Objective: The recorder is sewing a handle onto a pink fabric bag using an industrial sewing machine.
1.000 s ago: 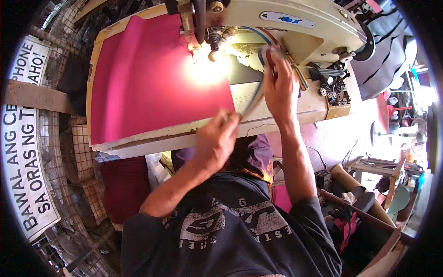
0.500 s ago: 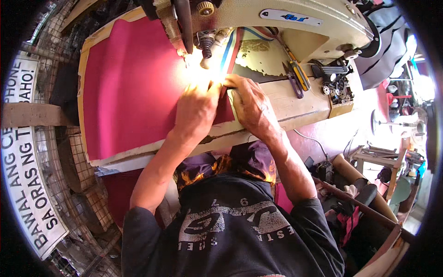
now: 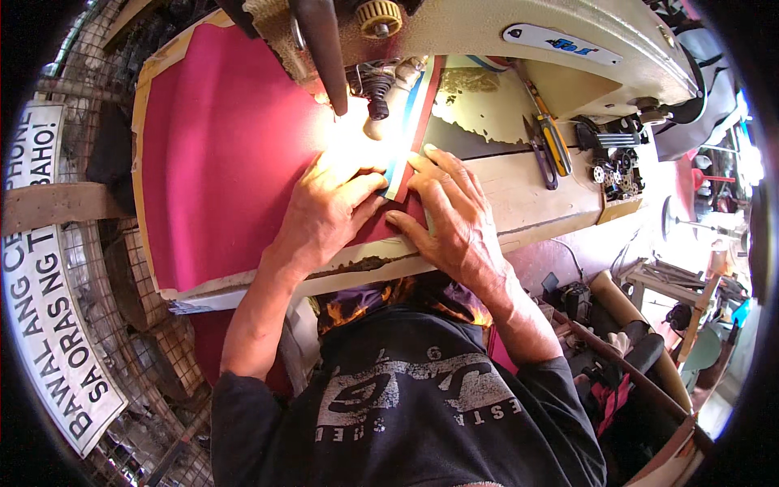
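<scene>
A large piece of maroon cloth [image 3: 219, 162] lies across the sewing machine bed under the lamp glare. A striped ribbon [image 3: 412, 122] in blue, white and red runs down from behind the needle area onto the cloth. My left hand [image 3: 329, 203] rests on the cloth, its thumb and forefinger closed at the ribbon's left edge; glare washes out the other fingertips. On the ribbon's other side, my right hand [image 3: 454, 203] lies with fingers apart, pressing the cloth's right part. The sewing machine [image 3: 487, 36] stands just beyond both hands, its needle hidden by glare.
Right of the ribbon lie a yellow-handled screwdriver [image 3: 555, 146] and dark-handled scissors [image 3: 542, 158]. A small box of bobbins and metal parts [image 3: 618, 174] sits at the table's right end. Wire mesh with a white sign [image 3: 61, 341] rises at the left.
My hands have drawn apart and back from the needle area. My right hand's fingers have spread, and more of the ribbon shows between the hands. The view has shifted slightly.
</scene>
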`<state>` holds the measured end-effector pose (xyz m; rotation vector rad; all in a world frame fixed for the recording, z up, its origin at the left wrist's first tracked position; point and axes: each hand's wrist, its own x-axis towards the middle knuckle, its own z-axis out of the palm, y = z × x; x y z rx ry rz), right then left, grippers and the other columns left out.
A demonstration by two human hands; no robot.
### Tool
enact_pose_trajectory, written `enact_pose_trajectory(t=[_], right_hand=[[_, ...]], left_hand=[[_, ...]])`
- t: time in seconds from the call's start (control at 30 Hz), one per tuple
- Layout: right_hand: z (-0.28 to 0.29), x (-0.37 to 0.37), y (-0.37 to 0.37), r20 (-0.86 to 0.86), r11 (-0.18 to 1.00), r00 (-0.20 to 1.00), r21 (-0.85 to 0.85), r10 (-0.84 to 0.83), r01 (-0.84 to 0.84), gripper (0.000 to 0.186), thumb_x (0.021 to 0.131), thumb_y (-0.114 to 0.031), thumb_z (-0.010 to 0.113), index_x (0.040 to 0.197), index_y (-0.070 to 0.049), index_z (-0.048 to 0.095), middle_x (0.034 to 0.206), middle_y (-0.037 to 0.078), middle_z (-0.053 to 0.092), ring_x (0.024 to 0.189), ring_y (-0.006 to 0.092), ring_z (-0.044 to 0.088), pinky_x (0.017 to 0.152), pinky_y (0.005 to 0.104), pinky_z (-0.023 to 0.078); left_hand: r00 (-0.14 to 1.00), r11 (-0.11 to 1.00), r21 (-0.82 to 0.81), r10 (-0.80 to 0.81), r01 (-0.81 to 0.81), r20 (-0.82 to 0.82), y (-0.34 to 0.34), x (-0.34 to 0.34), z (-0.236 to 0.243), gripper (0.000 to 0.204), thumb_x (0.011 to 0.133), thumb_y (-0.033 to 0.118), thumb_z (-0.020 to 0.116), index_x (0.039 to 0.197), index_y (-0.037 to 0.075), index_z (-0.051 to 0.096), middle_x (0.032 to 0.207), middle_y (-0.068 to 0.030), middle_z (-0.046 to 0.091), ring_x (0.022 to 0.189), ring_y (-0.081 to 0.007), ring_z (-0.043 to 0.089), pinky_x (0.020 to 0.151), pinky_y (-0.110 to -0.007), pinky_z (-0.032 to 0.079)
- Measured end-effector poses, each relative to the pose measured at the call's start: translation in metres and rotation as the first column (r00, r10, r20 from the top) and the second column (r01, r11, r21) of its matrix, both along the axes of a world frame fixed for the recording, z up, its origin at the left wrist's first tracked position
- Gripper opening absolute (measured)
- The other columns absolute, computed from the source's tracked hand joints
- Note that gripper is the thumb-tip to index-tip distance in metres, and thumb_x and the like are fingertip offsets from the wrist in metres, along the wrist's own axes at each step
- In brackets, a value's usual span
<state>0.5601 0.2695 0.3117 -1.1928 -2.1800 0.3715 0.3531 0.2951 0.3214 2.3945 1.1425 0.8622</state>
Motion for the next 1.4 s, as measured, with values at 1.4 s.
enact_pose_trajectory(t=[1.4], right_hand=[[0.008, -0.029, -0.01, -0.112, 0.906, 0.914, -0.225, -0.39, 0.359, 0.009, 0.074, -0.009, 0.076, 0.081, -0.008, 0.071, 0.105, 0.009, 0.059, 0.101, 0.0313, 0.053, 0.089, 0.0426, 0.043]], left_hand=[[0.961, 0.96, -0.183, 0.168, -0.21, -0.221, 0.005, 0.021, 0.023, 0.013, 0.079, 0.008, 0.069, 0.09, 0.003, 0.064, 0.099, -0.0172, 0.06, 0.104, -0.0356, 0.055, 0.089, -0.047, 0.043]])
